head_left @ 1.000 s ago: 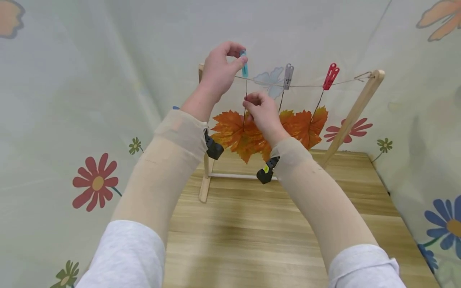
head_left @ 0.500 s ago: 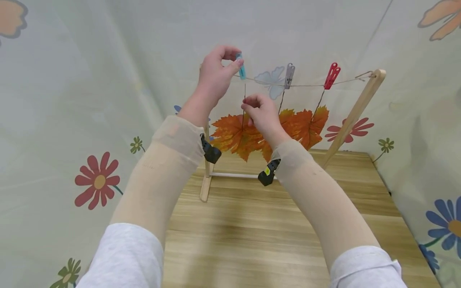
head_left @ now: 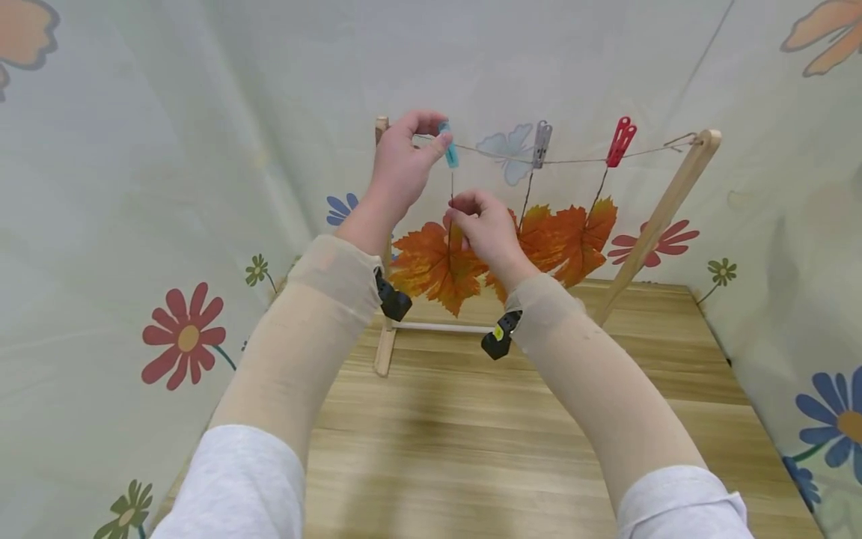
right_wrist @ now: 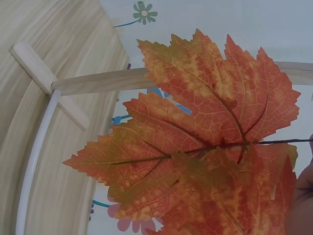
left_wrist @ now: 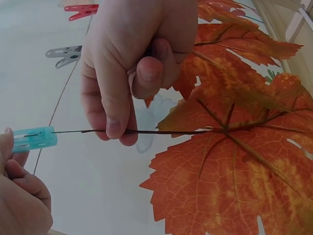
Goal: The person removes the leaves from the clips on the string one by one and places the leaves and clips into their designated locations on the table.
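Observation:
My left hand (head_left: 402, 161) pinches a light-blue clothespin (head_left: 448, 146) between thumb and fingers at the cord (head_left: 498, 156). With thumb and forefinger, my right hand (head_left: 488, 228) pinches the thin dark stem (left_wrist: 161, 132) of an orange maple leaf (head_left: 438, 262). The leaf hangs below that hand. In the left wrist view the stem's upper end meets the mouth of the clothespin, and the cord runs past there. The right wrist view shows the leaf (right_wrist: 195, 112) large, with only an edge of the right hand at the right.
A grey clothespin (head_left: 541, 144) and a red clothespin (head_left: 620, 142) on the cord hold more orange leaves (head_left: 572, 239) to the right. The cord spans a wooden rack (head_left: 660, 217) with a white lower bar (head_left: 444, 328), standing on a wood-grain table (head_left: 431, 434).
My left hand and the blue clothespin have moved down and slightly left. The right hand has lowered a little with the stem, and the leaf has sunk with it.

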The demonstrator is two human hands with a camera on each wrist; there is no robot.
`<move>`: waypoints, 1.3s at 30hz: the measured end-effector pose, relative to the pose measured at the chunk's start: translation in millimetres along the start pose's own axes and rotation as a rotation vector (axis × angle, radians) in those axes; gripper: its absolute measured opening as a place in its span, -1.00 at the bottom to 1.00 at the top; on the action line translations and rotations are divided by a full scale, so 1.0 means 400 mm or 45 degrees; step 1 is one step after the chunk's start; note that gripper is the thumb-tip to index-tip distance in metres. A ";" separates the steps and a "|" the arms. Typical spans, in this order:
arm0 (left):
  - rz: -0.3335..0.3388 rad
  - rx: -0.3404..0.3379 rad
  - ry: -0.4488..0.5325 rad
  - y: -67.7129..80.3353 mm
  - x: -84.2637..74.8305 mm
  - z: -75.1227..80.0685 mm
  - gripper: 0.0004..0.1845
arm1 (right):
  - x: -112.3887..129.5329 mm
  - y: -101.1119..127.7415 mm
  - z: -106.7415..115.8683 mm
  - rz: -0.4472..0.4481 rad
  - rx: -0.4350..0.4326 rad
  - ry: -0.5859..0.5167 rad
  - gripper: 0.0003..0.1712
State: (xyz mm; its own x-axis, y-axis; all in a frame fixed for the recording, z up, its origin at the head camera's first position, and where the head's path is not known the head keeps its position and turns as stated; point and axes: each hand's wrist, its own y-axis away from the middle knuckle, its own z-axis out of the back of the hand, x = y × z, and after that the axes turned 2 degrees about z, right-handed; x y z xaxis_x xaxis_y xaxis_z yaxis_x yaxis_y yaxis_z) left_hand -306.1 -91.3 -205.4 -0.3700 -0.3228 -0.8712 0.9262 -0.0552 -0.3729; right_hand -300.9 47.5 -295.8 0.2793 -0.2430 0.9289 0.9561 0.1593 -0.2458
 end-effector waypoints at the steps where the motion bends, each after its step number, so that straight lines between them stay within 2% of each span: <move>1: -0.007 -0.003 -0.004 0.002 0.002 -0.001 -0.70 | -0.001 0.000 -0.002 0.007 -0.003 0.020 -0.79; 6: -0.013 -0.045 0.006 0.008 0.012 0.001 -0.71 | 0.002 0.004 -0.010 0.021 -0.009 0.082 -0.75; 12: -0.022 -0.058 0.004 0.018 0.031 0.009 -0.72 | -0.006 0.011 -0.019 0.022 -0.001 0.073 -0.78; 17: -0.009 -0.056 -0.019 0.043 0.054 0.016 -0.72 | -0.026 0.019 -0.031 -0.006 0.017 0.058 -0.79; 27: 0.034 -0.047 -0.020 0.062 0.129 0.018 -0.68 | -0.069 0.042 -0.051 -0.055 0.014 -0.012 -0.75; 39: 0.102 -0.035 0.032 0.092 0.196 -0.022 -0.67 | -0.085 0.070 -0.067 -0.058 0.054 -0.022 -0.78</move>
State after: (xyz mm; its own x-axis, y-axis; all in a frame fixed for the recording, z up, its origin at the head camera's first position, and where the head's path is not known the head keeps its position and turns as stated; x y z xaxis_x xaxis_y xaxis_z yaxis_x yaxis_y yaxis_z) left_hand -301.8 -110.5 -290.2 -0.2965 -0.3011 -0.9063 0.9508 -0.0041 -0.3097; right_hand -281.2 34.6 -341.8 0.2339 -0.2342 0.9436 0.9631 0.1890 -0.1918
